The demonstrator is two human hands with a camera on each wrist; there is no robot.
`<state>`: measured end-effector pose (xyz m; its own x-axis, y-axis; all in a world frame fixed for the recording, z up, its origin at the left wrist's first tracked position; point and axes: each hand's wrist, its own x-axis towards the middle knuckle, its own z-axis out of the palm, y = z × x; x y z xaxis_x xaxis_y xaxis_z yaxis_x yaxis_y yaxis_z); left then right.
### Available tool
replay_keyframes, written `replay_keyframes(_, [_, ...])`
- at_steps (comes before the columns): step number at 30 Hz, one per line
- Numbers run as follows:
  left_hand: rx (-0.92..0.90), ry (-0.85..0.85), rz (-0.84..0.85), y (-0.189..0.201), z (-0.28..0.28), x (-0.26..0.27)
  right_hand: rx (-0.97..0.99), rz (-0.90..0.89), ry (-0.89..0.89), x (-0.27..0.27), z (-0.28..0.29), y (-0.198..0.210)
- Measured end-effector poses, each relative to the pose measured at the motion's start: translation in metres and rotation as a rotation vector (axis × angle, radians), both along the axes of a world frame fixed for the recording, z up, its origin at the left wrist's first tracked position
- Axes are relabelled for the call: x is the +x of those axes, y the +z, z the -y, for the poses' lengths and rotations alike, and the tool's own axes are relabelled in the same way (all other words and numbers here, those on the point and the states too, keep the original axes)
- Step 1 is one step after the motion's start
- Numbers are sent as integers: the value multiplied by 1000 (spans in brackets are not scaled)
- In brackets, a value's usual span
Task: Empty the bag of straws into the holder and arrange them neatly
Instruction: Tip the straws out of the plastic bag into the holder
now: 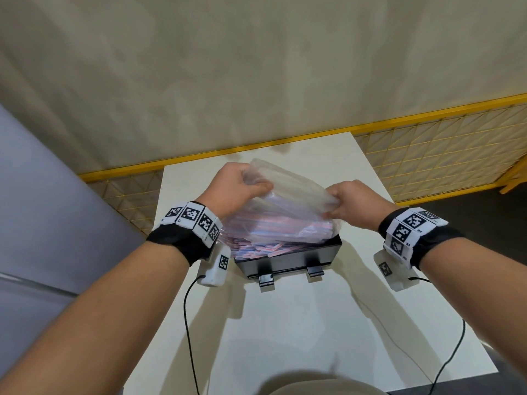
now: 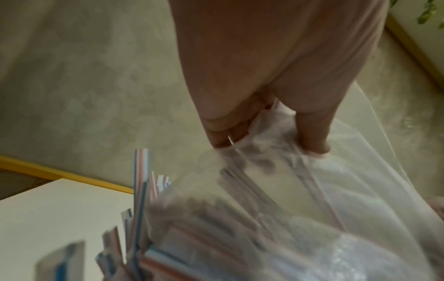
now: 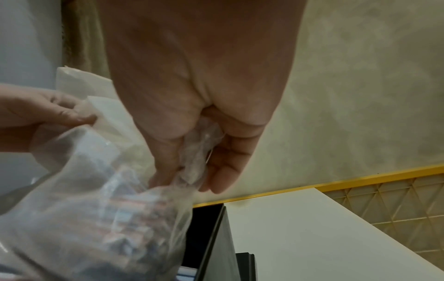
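A clear plastic bag point(image 1: 288, 206) of red, white and blue striped straws hangs mouth-down over a black box holder point(image 1: 288, 259) on the white table. My left hand point(image 1: 242, 183) grips the bag's upper left corner, and my right hand point(image 1: 350, 202) pinches its upper right edge. Several straws point(image 1: 256, 248) lie piled in the holder under the bag's mouth. In the left wrist view my fingers point(image 2: 223, 133) bunch the plastic point(image 2: 300, 199), with straws point(image 2: 141, 180) sticking up at the lower left. In the right wrist view my fingers point(image 3: 228, 171) clamp the crumpled bag point(image 3: 96, 199) above the holder's wall point(image 3: 216, 237).
The white table point(image 1: 299, 323) is small, with edges close on every side. A yellow-framed mesh fence point(image 1: 427, 155) runs behind it. A grey panel point(image 1: 42, 209) stands at the left. Black cables point(image 1: 188, 323) trail from both wristbands across the table.
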<state>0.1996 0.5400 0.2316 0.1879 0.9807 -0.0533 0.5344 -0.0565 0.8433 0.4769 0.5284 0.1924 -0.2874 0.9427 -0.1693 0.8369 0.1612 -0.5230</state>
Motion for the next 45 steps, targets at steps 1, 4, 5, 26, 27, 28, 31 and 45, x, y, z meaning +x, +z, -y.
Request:
replay_keyframes(1, [3,12,20,0,2,1,9,-10,0,0,-1,0])
replay_keyframes(4, [30,54,-13,-3,1,2,0,-11,4,-2,-3,-2])
replay_keyframes(5, [25,57,-31,-4,0,1,-4,-15,6,-1,-4,-3])
replay_keyframes(26, [-56,-178,-375,4,14,6,-78,127,68,-12,8,-4])
replay_keyframes(27, [-53,-212,-444,3,15,4,-66,129,73,-11,8,-5])
replay_keyframes(28, [-35,-219,-497,0,15,-1,-50,128,86,-12,9,-5])
replay_keyframes(31, [2,-148,-447,-9,13,-8,-47,82,80,-13,9,-7])
replay_keyframes(45, [54,80,-237,-18,9,1,-57,69,47,-21,7,-14])
